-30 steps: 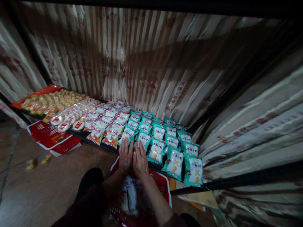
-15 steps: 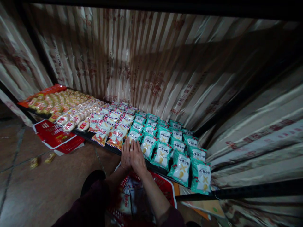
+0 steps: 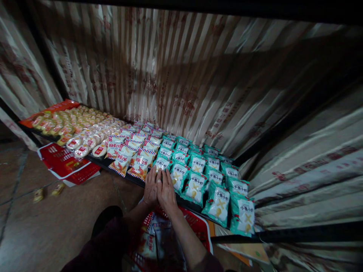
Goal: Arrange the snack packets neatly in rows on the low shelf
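Observation:
My left hand [image 3: 151, 190] and my right hand [image 3: 166, 190] lie side by side at the front edge of the shelf. Their fingers stretch forward over the lower part of a green-and-white snack bag [image 3: 162, 164], touching it. The thumbs are mostly hidden. Right of my hands stand rows of the same kind of bag, the nearest being another green snack bag [image 3: 178, 175]. To the left, a white-and-red snack bag [image 3: 141, 162] leans in a row of its kind. Beneath my forearms a red basket [image 3: 202, 223] holds more snack packets.
Round wrapped snacks [image 3: 99, 150] and yellow wrapped pieces [image 3: 61, 130] fill the shelf's left part. A second red basket [image 3: 58, 162] sits on the floor under that end. Small yellow packets [image 3: 39, 194] lie on the tiles. Dark posts and a pleated curtain [image 3: 184, 75] bound the back.
My fingers have spread slightly on the front green bag, which sits nearly as before. The view has shifted a little; the rows look otherwise the same.

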A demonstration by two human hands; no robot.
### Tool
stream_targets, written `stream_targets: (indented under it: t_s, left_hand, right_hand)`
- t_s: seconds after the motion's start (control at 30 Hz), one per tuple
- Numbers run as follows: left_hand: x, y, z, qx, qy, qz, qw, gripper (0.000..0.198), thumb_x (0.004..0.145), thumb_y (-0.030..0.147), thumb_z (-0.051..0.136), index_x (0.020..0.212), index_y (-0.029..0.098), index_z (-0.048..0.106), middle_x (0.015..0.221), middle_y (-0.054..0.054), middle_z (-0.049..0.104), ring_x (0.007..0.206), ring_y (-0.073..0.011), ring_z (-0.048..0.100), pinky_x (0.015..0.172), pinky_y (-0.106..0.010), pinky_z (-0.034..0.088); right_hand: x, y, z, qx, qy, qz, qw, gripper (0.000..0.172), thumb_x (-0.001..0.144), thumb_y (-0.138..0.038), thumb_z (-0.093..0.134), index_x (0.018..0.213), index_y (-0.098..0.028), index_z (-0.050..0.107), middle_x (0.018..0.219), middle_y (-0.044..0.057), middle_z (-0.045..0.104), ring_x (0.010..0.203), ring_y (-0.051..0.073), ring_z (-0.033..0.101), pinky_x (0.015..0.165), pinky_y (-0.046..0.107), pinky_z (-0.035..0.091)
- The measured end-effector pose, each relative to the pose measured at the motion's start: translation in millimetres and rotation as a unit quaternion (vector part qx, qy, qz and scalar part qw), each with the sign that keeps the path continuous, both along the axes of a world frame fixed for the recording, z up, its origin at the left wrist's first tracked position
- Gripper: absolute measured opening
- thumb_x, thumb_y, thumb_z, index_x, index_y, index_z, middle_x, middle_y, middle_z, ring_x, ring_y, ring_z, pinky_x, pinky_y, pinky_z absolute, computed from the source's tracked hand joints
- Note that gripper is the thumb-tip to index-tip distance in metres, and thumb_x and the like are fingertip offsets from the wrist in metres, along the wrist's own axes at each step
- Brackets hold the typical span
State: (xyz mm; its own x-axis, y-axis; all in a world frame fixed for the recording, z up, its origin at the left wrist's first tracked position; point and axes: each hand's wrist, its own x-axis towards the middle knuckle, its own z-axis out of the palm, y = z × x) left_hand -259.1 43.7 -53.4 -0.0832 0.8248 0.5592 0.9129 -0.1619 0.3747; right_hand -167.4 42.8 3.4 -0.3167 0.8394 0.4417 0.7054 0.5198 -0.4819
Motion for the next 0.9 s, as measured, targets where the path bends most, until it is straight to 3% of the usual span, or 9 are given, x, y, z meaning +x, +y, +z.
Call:
stream_targets:
  t_s: [0.13, 0.27, 0.37, 0.5, 0.67, 0.77, 0.9]
  left_hand:
    - [0, 5, -6.1, 0.019, -0.044, -0.012, 0.999, 0.050, 0.096, 0.027, 0.027, 0.144, 0.016, 0.027, 0.151, -0.016, 0.026, 0.141, -0.0268, 0.022, 0.108, -0.049, 0.030]
    - [1, 13, -12.9, 0.020, -0.110, -0.026, 0.993, 0.049, 0.095, 0.027, 0.024, 0.142, 0.014, 0.032, 0.147, -0.014, 0.036, 0.138, -0.0241, 0.031, 0.110, -0.047, 0.033]
    - [1, 18, -9.9, 0.022, -0.116, -0.026, 0.993, 0.048, 0.095, 0.025, 0.021, 0.140, 0.015, 0.035, 0.144, -0.014, 0.040, 0.136, -0.0241, 0.034, 0.109, -0.047, 0.035]
    - [-1, 23, 8.2, 0.008, -0.097, -0.015, 0.995, 0.049, 0.094, 0.024, 0.030, 0.140, 0.011, 0.034, 0.148, -0.018, 0.032, 0.138, -0.0279, 0.030, 0.109, -0.046, 0.034]
    - [-4, 32, 31.8, -0.067, -0.089, -0.003, 0.994, 0.060, 0.087, 0.020, 0.042, 0.144, 0.012, 0.026, 0.150, -0.020, 0.027, 0.140, -0.0281, 0.026, 0.109, -0.047, 0.032]
    - [-5, 38, 37.4, -0.081, -0.110, -0.002, 0.991, 0.063, 0.086, 0.025, 0.045, 0.144, 0.012, 0.024, 0.151, -0.020, 0.025, 0.140, -0.0294, 0.024, 0.109, -0.048, 0.031]
    - [-5, 45, 40.7, -0.082, -0.131, 0.001, 0.988, 0.064, 0.087, 0.034, 0.044, 0.143, 0.011, 0.024, 0.150, -0.021, 0.026, 0.139, -0.0305, 0.025, 0.108, -0.049, 0.032]
  right_hand:
    - [-3, -8, 20.2, 0.017, 0.019, 0.007, 1.000, 0.049, 0.096, -0.035, 0.031, 0.138, -0.013, 0.043, 0.143, 0.014, 0.043, 0.137, 0.027, 0.033, 0.110, 0.049, 0.036]
    - [-15, -20, 40.3, 0.049, 0.015, 0.071, 0.996, 0.050, 0.096, -0.028, 0.030, 0.143, -0.012, 0.034, 0.147, 0.014, 0.037, 0.140, 0.024, 0.027, 0.111, 0.047, 0.035]
    - [-18, -25, 46.5, 0.064, 0.017, 0.086, 0.994, 0.051, 0.096, -0.025, 0.030, 0.146, -0.014, 0.029, 0.149, 0.011, 0.034, 0.141, 0.022, 0.026, 0.112, 0.046, 0.035]
    - [-8, -27, 43.4, 0.051, 0.019, 0.063, 0.997, 0.052, 0.096, -0.028, 0.031, 0.146, -0.016, 0.028, 0.150, 0.010, 0.033, 0.139, 0.023, 0.029, 0.111, 0.046, 0.036]
    - [10, -29, 34.3, 0.006, 0.027, 0.011, 1.000, 0.048, 0.096, -0.033, 0.033, 0.137, -0.011, 0.045, 0.144, 0.016, 0.041, 0.135, 0.026, 0.037, 0.109, 0.047, 0.038]
    - [13, -33, 31.1, -0.010, 0.029, 0.012, 0.999, 0.049, 0.096, -0.031, 0.033, 0.137, -0.007, 0.045, 0.144, 0.018, 0.040, 0.136, 0.025, 0.035, 0.110, 0.047, 0.037]
    - [13, -42, 24.0, -0.002, 0.039, 0.025, 0.999, 0.047, 0.095, -0.028, 0.034, 0.137, -0.011, 0.044, 0.145, 0.016, 0.040, 0.137, 0.023, 0.034, 0.110, 0.044, 0.038]
